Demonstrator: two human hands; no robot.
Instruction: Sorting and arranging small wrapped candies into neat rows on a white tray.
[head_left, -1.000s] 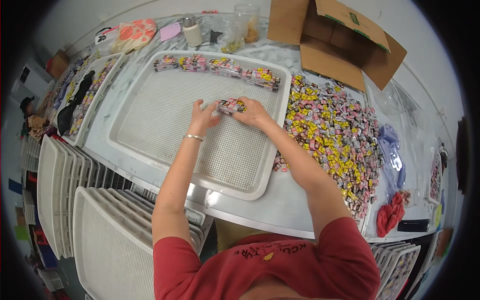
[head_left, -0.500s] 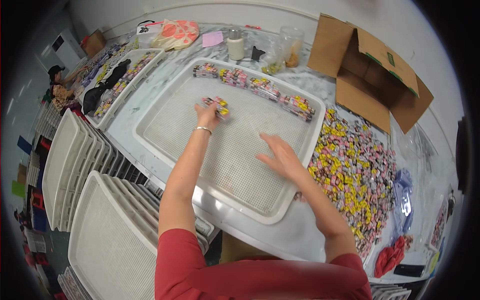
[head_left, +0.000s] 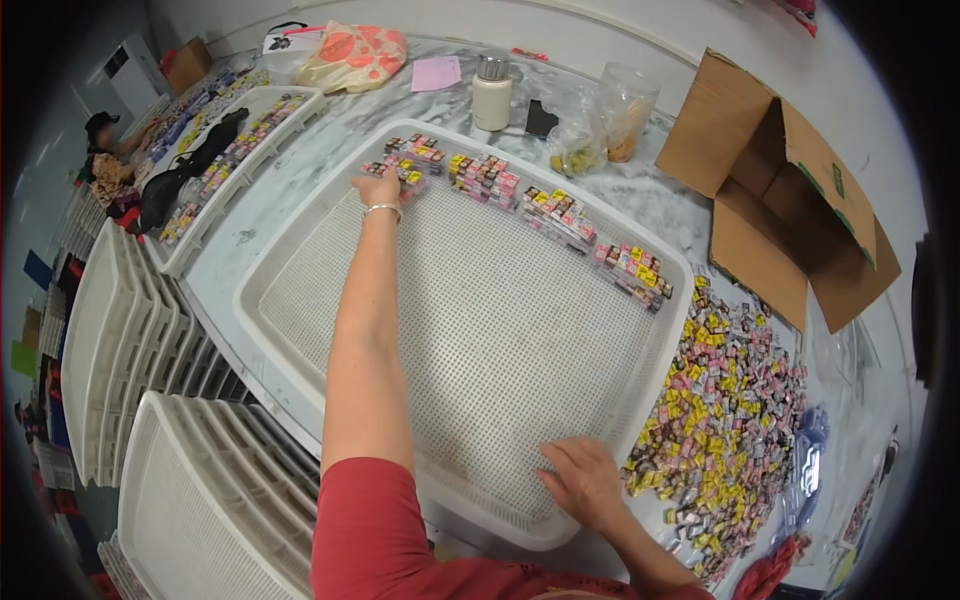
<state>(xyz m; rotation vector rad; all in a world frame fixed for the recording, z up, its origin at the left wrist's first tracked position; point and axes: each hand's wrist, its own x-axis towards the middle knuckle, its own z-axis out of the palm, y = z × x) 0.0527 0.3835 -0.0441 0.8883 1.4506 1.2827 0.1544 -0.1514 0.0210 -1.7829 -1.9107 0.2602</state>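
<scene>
My left hand [head_left: 378, 190] grips a cluster of small pink, yellow and dark cube-like pieces [head_left: 410, 180] at the far left of a white mesh-bottomed tray [head_left: 262, 285]. The cluster is low, just in front of the leftmost block of similar pieces [head_left: 418, 148] in the row along the far wall. Other blocks in that row include one second from left [head_left: 484, 182], one right of centre [head_left: 558, 217] and one at the far right [head_left: 632, 274]. My right hand [head_left: 585, 485] holds nothing visible, its fingers slightly bent and apart, over the tray's near right side.
A loose heap of the same pieces [head_left: 715, 400] spreads right of the tray. Behind stand an open cardboard box [head_left: 770, 200], a cream flask [head_left: 492, 100] and a clear plastic cup [head_left: 628, 115]. Stacked white trays [head_left: 200, 500] are at left; a person [head_left: 110, 165] sits farther off.
My left hand has carried the cluster away from me and leftward to the row's left end. My right hand has drawn back toward the tray's near right corner. The view has shifted.
</scene>
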